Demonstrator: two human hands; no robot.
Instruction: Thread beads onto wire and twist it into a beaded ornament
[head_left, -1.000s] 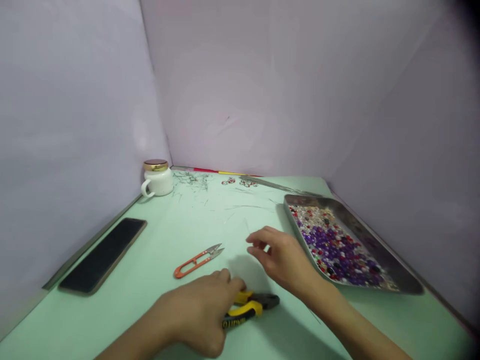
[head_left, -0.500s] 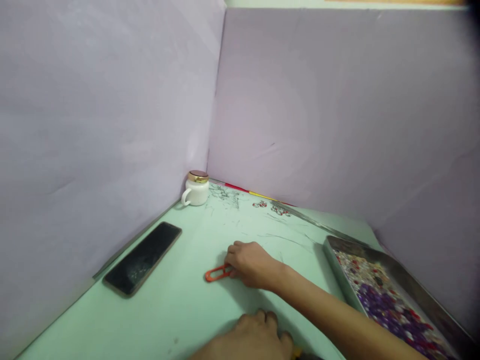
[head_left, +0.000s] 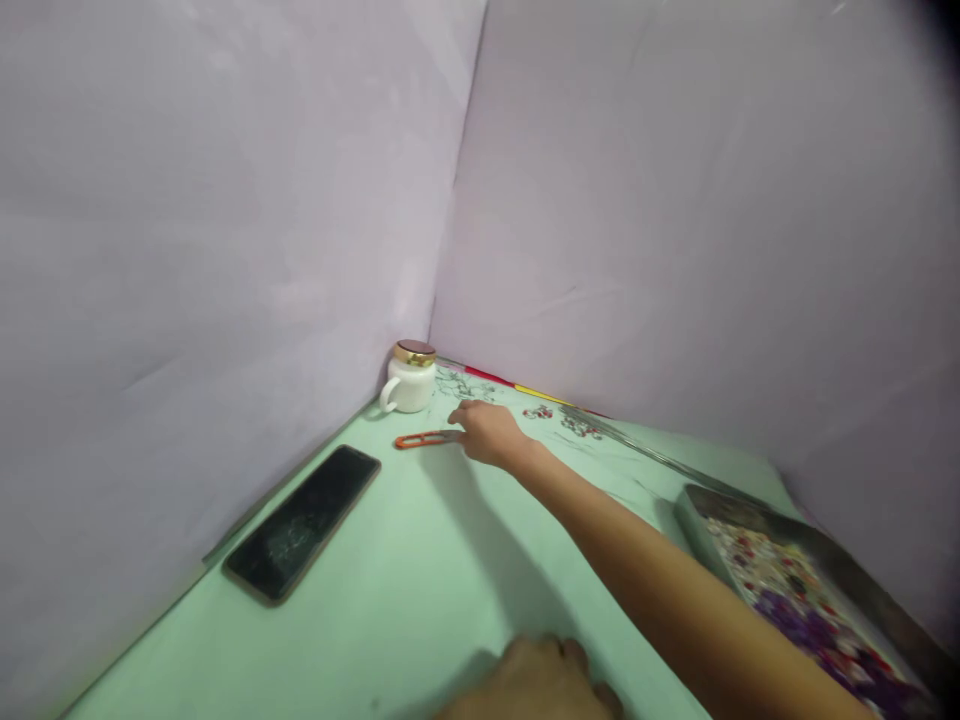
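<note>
My right hand [head_left: 491, 432] reaches far across the pale green table, fingers closed at the blade end of orange-handled thread snips [head_left: 424, 439]. The handle loop points left, away from the hand, and the snips are at or just above the tabletop. At the bottom edge, my left hand [head_left: 540, 680] shows only its back and curled fingers; whatever is in it is hidden beneath. Beyond the right hand are a small pile of thin wire pieces [head_left: 465, 385] and two clusters of wired red beads, one cluster [head_left: 538, 412] nearer the hand than the other [head_left: 580, 422].
A white lidded mug [head_left: 411, 385] stands in the corner. A dark phone [head_left: 304, 525] lies along the left wall. To the right is a metal tray [head_left: 694, 535] of purple, red and pale beads. Long wires [head_left: 660, 450] lie along the back wall [head_left: 637, 250].
My right hand has moved farther from me with the snips, toward the mug. The yellow bit beside my left hand is out of sight, and the camera view has shifted slightly.
</note>
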